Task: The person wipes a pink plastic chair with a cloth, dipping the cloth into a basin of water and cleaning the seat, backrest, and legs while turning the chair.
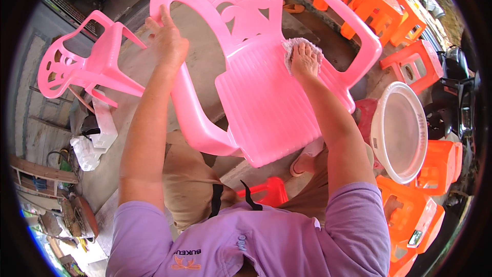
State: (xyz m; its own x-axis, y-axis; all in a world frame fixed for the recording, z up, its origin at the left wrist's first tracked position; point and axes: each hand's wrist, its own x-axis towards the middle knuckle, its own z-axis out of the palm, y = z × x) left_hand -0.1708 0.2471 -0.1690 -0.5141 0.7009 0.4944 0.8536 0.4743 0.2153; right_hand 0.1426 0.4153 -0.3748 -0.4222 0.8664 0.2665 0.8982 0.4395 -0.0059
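though aslant, pink chair [266,90] front-on

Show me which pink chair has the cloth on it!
The pink chair in the middle: the right hand presses the cloth against it. The other pink chair, off to the left, has no hand or cloth on it.

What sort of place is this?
Probably a yard or open porch, perhaps of a home or small eatery; I can't tell which. Orange plastic stools line the right side, near a wide pale basin, and the floor looks like bare concrete.
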